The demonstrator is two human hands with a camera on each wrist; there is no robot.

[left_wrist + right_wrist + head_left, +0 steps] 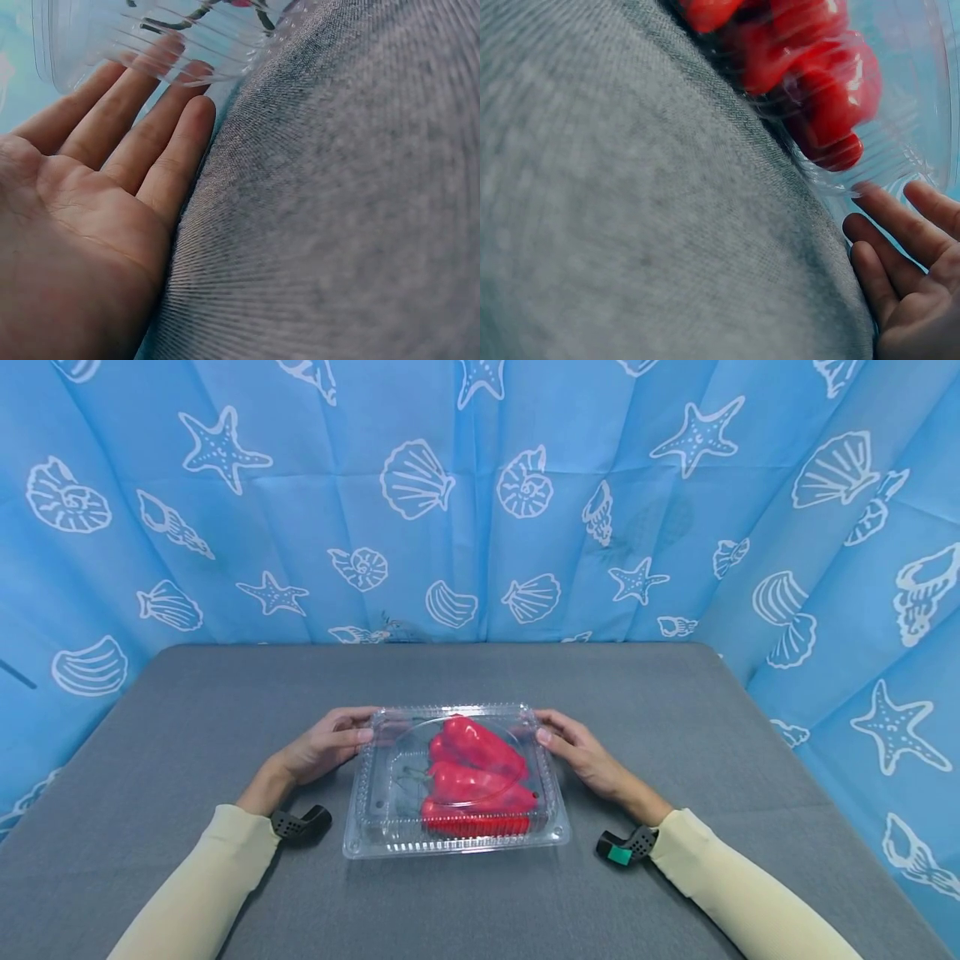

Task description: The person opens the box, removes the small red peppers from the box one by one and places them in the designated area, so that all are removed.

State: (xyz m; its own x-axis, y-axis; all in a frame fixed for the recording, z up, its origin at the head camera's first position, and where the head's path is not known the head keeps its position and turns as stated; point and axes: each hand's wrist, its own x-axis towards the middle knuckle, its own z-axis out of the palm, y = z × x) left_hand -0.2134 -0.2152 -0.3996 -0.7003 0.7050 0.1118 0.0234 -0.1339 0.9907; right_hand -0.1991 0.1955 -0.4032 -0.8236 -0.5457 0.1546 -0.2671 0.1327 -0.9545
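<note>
A clear plastic clamshell container with its lid down sits on the grey table. Several red peppers lie inside it, toward its right half, their green stems pointing left. My left hand is at the container's left side, with thumb and fingertips at its far left edge. In the left wrist view the palm shows and the fingers reach nearly straight to the ribbed plastic wall. On the opposite side, my right hand touches the far right edge. The right wrist view shows its fingers extended against the container.
The grey cloth-covered table spreads around the container. Behind it and at both sides hangs a blue curtain printed with white shells and starfish. A black wrist device is worn on each wrist, beside the pale yellow sleeves.
</note>
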